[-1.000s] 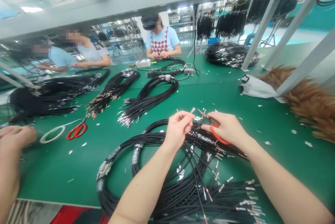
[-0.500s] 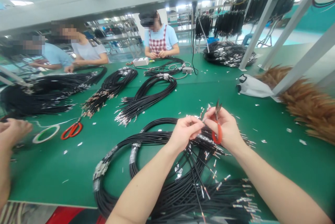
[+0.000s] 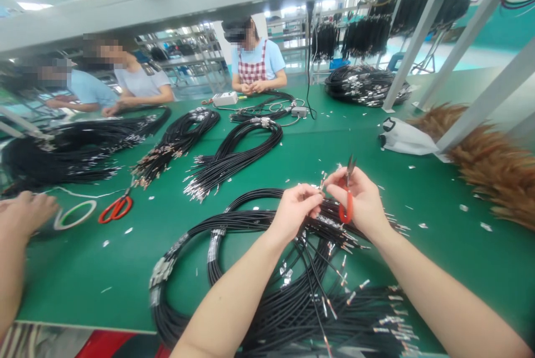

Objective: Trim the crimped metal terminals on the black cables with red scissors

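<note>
My left hand (image 3: 297, 206) pinches the end of a black cable, whose bare wire tip pokes up beyond the fingers. Close on its right, my right hand (image 3: 359, 196) holds small red-handled scissors (image 3: 346, 204) in the palm, the blades pointing up and away. The right thumb and forefinger are near the wire tip; I cannot tell whether they touch it. Under both hands lies a looped bundle of black cables (image 3: 234, 216) with silvery wrapped ends. More loose cable ends (image 3: 393, 324) fan out below, between my forearms.
Other cable bundles (image 3: 251, 146) lie farther back and to the left. Red scissors (image 3: 116, 210) and a tape roll (image 3: 75, 216) lie left, beside another person's hand (image 3: 29, 213). A white bag (image 3: 407, 138), a brown feather duster (image 3: 489, 163) and metal posts stand right. Co-workers sit opposite.
My right hand has shifted slightly up, and its fingers have drawn a little apart from the left hand's. The other person's hand at the left has moved right, over the tape roll.
</note>
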Motion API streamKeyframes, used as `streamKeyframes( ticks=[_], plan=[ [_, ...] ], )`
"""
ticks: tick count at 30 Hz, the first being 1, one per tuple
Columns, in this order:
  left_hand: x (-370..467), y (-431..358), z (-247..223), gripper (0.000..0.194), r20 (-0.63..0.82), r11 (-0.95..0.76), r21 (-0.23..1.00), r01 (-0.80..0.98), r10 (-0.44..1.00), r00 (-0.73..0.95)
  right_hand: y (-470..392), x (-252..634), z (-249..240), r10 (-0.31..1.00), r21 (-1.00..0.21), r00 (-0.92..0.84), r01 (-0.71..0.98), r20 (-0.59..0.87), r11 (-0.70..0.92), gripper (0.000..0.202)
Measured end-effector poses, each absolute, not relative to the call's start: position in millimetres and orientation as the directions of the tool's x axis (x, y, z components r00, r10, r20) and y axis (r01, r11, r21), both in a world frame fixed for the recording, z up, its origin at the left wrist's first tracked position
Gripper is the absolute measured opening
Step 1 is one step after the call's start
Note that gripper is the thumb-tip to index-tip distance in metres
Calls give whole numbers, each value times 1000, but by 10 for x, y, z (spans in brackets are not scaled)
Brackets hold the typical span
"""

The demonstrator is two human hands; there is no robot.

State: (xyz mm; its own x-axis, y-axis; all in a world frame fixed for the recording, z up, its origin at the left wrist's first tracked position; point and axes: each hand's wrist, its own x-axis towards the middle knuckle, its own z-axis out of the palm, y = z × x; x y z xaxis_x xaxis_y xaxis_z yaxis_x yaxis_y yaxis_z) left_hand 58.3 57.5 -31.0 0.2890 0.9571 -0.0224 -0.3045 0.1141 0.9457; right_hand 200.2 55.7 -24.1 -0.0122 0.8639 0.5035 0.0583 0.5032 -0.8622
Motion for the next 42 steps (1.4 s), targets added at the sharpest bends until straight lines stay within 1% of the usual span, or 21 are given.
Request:
streamKeyframes(
  ticks=[4,6,8,11,13,15,18,20,22,24,26,27,29,32,36,42],
  plan=[
    [605,561,-317,19,2,44,977,-211,977,213,474,1949,-238,823,-804,-14,208,567,558,19],
    [606,563,-312,19,-8,50,978,-201,979,204,467,1935,-245,805,-781,-3,237,594,577,14],
    [598,567,-302,20,-30,89,966,-242,971,236,493,1945,-256,810,-789,-2,221,587,573,12],
    [564,556,-273,21,-42,159,942,-294,929,369,567,1989,-285,847,-835,-30,151,531,529,15],
    [533,540,-250,20,-24,173,937,-305,900,436,612,2010,-306,877,-870,-37,112,479,480,17],
    [507,531,-236,17,40,89,946,-311,921,387,631,2005,-326,917,-915,-66,67,394,398,22],
    [492,550,-237,10,138,-77,953,-293,971,196,604,1944,-361,947,-964,-180,-82,264,253,30],
    [497,569,-242,8,144,-101,954,-281,980,136,567,1887,-393,943,-957,-212,-192,255,215,32],
    [505,579,-242,8,126,-84,961,-263,981,149,533,1839,-426,940,-933,-196,-284,280,219,33],
    [508,575,-234,9,143,-112,972,-206,979,145,509,1810,-448,939,-917,-170,-322,300,235,33],
    [506,560,-224,18,178,-162,976,-147,979,98,492,1796,-455,936,-918,-164,-304,312,253,33],
    [505,549,-217,23,179,-167,975,-148,981,74,484,1792,-455,935,-924,-165,-278,314,262,34],
    [508,522,-203,28,143,-129,970,-207,988,56,469,1780,-453,932,-935,-177,-224,317,275,35],
    [540,479,-189,27,113,-97,967,-237,992,55,448,1754,-456,919,-927,-174,-194,353,320,36],
    [595,455,-207,21,138,-134,973,-186,990,4,439,1729,-461,909,-908,-136,-214,393,361,36],
    [595,460,-210,17,121,-118,984,-136,993,14,440,1735,-481,904,-905,-118,-173,411,389,36]
  ],
)
